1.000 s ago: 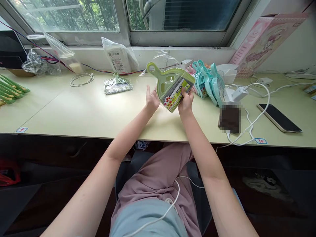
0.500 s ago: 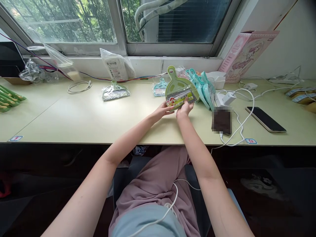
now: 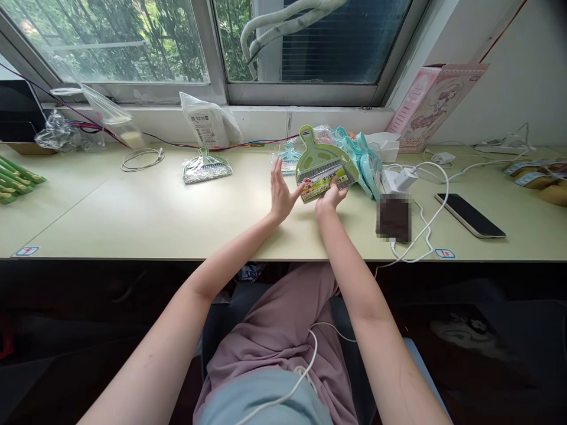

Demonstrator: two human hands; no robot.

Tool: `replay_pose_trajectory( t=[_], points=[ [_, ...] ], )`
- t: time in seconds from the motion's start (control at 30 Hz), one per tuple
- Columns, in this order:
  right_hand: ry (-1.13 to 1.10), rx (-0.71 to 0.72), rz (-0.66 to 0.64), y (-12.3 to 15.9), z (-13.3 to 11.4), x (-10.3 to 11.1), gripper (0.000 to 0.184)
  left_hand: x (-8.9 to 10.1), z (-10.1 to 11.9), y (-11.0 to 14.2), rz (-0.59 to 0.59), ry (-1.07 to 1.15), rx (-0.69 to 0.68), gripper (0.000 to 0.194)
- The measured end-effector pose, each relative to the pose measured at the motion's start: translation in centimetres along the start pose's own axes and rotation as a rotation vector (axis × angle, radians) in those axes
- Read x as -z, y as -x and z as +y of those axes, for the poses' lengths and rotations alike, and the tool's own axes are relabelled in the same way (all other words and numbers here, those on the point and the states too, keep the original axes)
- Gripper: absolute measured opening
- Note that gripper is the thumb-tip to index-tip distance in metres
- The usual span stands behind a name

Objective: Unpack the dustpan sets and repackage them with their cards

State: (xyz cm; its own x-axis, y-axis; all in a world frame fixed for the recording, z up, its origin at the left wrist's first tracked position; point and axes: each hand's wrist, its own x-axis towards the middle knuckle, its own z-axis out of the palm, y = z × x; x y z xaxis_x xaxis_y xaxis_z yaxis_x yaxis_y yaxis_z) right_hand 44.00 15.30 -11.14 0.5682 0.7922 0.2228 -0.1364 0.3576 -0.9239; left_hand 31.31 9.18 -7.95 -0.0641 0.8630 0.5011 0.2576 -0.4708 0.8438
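Note:
A green mini dustpan with a small brush (image 3: 325, 159) and a printed label across it is tilted up above the desk. My right hand (image 3: 331, 196) grips its lower edge, thumb on the label. My left hand (image 3: 283, 192) is open beside it, fingers raised and spread, thumb close to the label's left end; whether it touches I cannot tell. Behind them a light-blue dustpan set in clear wrap (image 3: 290, 154) is partly hidden. Several teal dustpans (image 3: 365, 162) are heaped just to the right. A wrapped dustpan and brush set (image 3: 207, 167) lies farther left.
On the right are a power bank with a blurred-out face (image 3: 393, 218), white cables, a charger (image 3: 404, 178) and a phone (image 3: 472, 216). A pink box (image 3: 438, 106) leans in the corner. A coiled cable (image 3: 142, 159) and green bundled sticks (image 3: 18, 180) are left.
My left hand has come off the dustpan's left side, its fingers now lifted and spread. My right hand still holds the dustpan in nearly the same place. The view has shifted slightly.

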Motion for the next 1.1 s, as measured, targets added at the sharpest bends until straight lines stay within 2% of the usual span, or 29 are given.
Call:
replay_pose_trajectory(
  t=[0.1,0.23,0.4,0.5,0.6,0.77,0.97,1.1],
  points=[
    [-0.037,-0.023,0.03,0.4,-0.2,-0.4,0.052,1.3,1.0,-0.4,-0.08,-0.181,-0.208,0.062],
    [-0.019,0.04,-0.008,0.9,-0.4,-0.9,0.052,1.6,-0.4,-1.3,-0.191,-0.34,-0.314,0.041],
    [0.012,0.163,-0.081,1.1,-0.3,-1.2,0.045,1.0,-2.4,-1.6,-0.255,-0.56,-0.424,0.043],
    [-0.055,0.155,-0.084,1.2,0.0,-1.4,0.038,0.8,-2.3,-1.3,-0.24,-0.718,-0.525,0.046],
    [-0.089,0.132,-0.065,1.4,0.1,-1.6,0.034,0.8,-2.2,-1.0,-0.275,-0.816,-0.601,0.046],
    [-0.139,0.105,-0.06,1.7,-0.4,-1.6,0.035,0.7,-2.4,-0.8,-0.34,-0.862,-0.632,0.045],
    [-0.179,0.085,-0.095,1.9,-0.6,-1.6,0.032,0.5,-1.2,-0.3,-0.16,-0.968,-0.524,0.046],
    [-0.238,0.031,-0.058,1.6,-0.3,-1.6,0.036,0.4,-1.3,-0.4,-0.147,-1.019,-0.472,0.042]
  ],
)
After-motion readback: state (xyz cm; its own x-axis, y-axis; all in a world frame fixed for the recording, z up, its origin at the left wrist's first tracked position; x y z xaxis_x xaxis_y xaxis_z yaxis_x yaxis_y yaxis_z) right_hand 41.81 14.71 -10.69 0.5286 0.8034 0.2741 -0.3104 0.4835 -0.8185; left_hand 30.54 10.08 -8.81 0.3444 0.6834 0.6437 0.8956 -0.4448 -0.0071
